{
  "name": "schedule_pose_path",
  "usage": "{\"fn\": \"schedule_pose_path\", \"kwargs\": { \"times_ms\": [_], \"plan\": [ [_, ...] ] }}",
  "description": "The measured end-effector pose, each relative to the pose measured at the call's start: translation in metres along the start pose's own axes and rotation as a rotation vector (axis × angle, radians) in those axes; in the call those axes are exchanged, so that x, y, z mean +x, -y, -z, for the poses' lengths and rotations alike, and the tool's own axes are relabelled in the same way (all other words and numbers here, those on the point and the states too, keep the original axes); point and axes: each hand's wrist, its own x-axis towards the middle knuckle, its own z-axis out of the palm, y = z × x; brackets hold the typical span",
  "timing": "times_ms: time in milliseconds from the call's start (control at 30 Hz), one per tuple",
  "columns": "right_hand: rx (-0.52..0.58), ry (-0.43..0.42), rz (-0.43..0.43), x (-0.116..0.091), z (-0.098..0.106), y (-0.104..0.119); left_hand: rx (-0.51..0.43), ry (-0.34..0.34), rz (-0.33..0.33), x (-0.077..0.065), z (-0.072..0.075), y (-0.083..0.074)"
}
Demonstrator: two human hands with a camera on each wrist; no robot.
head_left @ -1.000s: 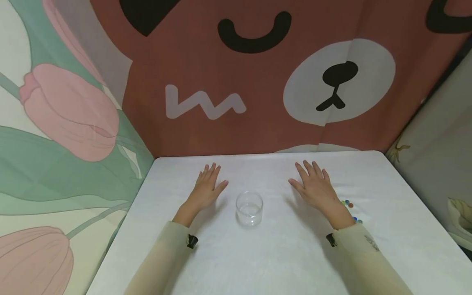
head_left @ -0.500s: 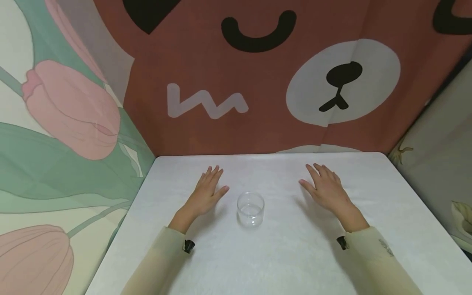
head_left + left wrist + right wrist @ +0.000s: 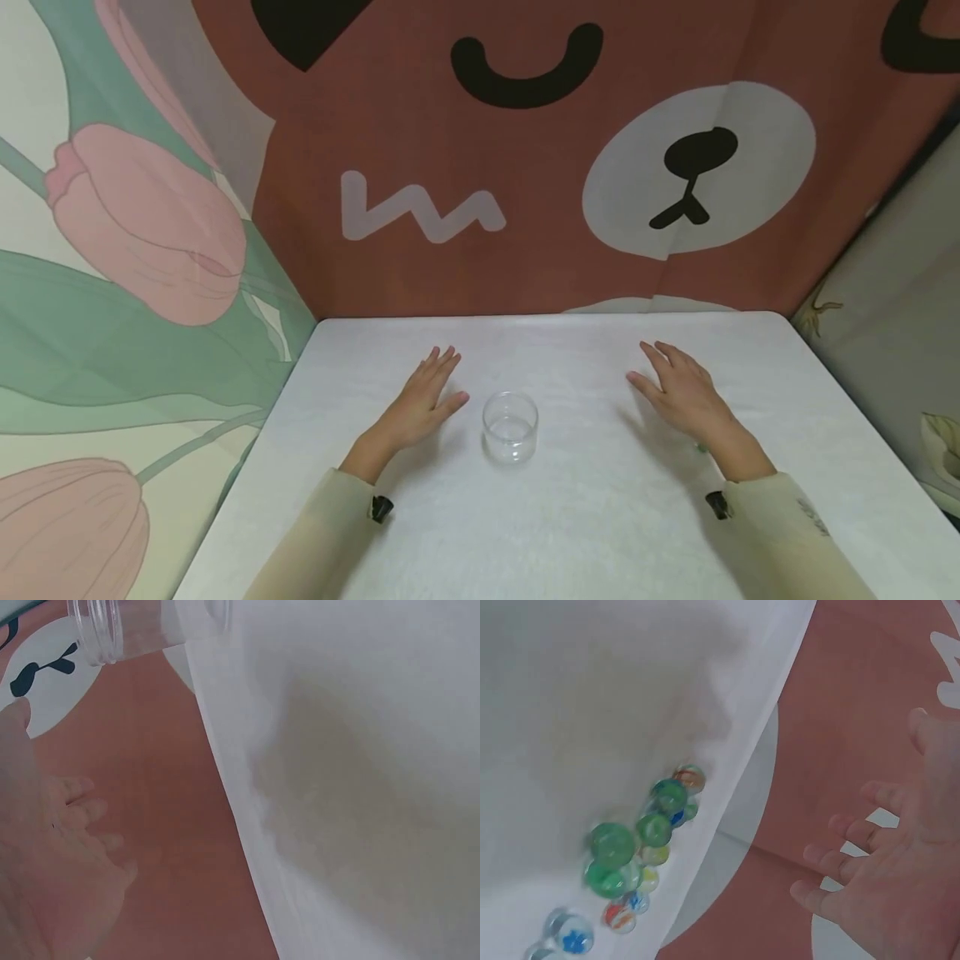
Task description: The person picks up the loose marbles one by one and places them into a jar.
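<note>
Closest are two pale sleeves point(image 3: 315, 533), one on each arm, with a small black piece point(image 3: 381, 508) at each cuff. Under the arms is a white surface point(image 3: 555, 533).

Some glass marbles point(image 3: 612, 846) lie on the surface by the right wrist. The head view shows just a bit of green there, because the arm hides the rest. The right wrist view shows them well. They are round and shiny, and most are bunched in a crooked line, many looking as if they touch. Some are green all over. Others are see-through with blue, yellow, orange or red inside. A clear one with a blue shape in it sits a little apart, near the bottom.

A little jar point(image 3: 510, 429) stands upright between the two hands, closer to the left one. It is round and clear, so the white shows through it. The left wrist view shows ridges going around its rim.

The left hand point(image 3: 423, 400) is beside the jar, not touching it. Its grip is loose and holds nothing, thumb out to the side. The right hand point(image 3: 682, 396) is just past the marbles, and its grip is loose and holds nothing too.

Behind the surface hangs a brown cloth point(image 3: 420, 283) with a bear's face.
</note>
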Motion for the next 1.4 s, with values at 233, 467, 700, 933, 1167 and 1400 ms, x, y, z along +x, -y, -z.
{"fn": "schedule_pose_path", "kwargs": {
  "times_ms": [233,467,700,933,1167,1400],
  "plan": [
    [0.038,0.03,-0.015,-0.005,0.002,-0.014,-0.02,0.048,-0.009,-0.005,-0.004,-0.001],
    [0.099,0.048,-0.004,-0.012,0.003,-0.027,-0.027,0.093,-0.029,-0.011,-0.007,-0.006],
    [0.135,0.046,0.001,-0.021,0.008,-0.037,-0.007,0.113,-0.025,-0.016,-0.012,-0.01],
    [0.179,0.06,-0.018,-0.03,0.012,-0.052,-0.023,0.138,-0.048,-0.018,-0.018,-0.013],
    [0.187,0.052,0.022,-0.037,0.018,-0.062,-0.005,0.173,-0.052,-0.022,-0.026,-0.013],
    [0.172,0.093,-0.035,-0.041,0.02,-0.073,0.01,0.184,-0.048,-0.021,-0.03,-0.016]
  ]
}}
